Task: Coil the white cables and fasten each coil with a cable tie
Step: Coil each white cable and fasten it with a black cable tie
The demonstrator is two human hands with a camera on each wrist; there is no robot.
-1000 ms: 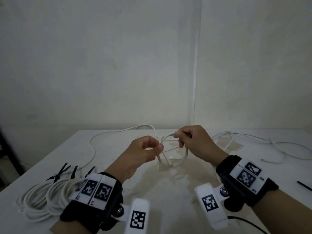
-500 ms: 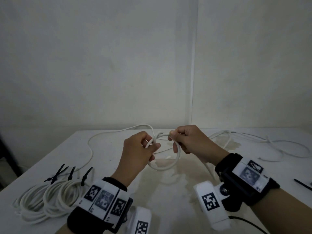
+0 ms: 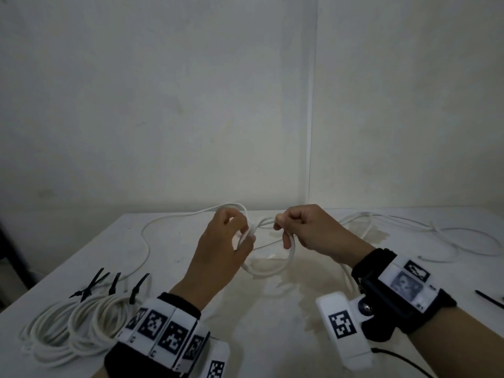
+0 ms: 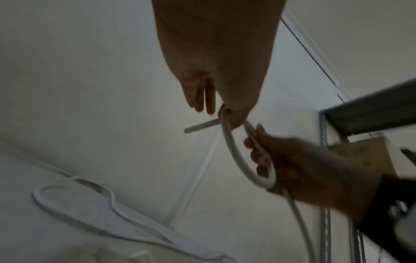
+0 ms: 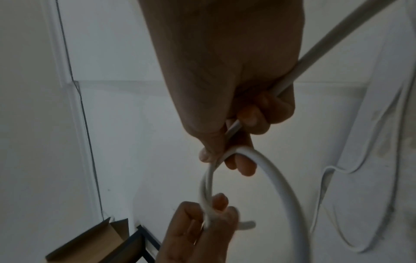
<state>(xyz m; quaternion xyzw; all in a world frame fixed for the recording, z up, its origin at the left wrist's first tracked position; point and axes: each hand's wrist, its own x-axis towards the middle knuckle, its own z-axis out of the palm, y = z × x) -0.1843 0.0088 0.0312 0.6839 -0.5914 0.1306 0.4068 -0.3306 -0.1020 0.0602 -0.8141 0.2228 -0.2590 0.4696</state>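
**A:** Where's the cable, and what are your hands doing?

**B:** I'm holding a small loop of white cable [image 3: 268, 264] above the table [image 3: 272, 336], centre of the head view. My left hand [image 3: 218, 255] pinches the loop where the strands cross, and my right hand [image 3: 308, 230] has its fingers curled round the loop's upper right side.

**A:** How does it handle?

**B:** Light, I'd judge, and springy: the loop holds a round shape instead of drooping, so it'll want to open. I'd keep the pinch right at the crossing and feed slack with the right hand.

**A:** Do the views differ?

**B:** The left wrist view shows a short free end [image 4: 201, 127] sticking out past my thumb, which my hand hides from the head camera. The right wrist view shows cable running through my palm [image 5: 315, 53] toward the upper right. It's blurred, so I can't tell how many turns I hold. Only the head view shows the finished coils [image 3: 73, 331] with black ties [image 3: 109, 282] at lower left, and loose cable [image 3: 436, 233] at right
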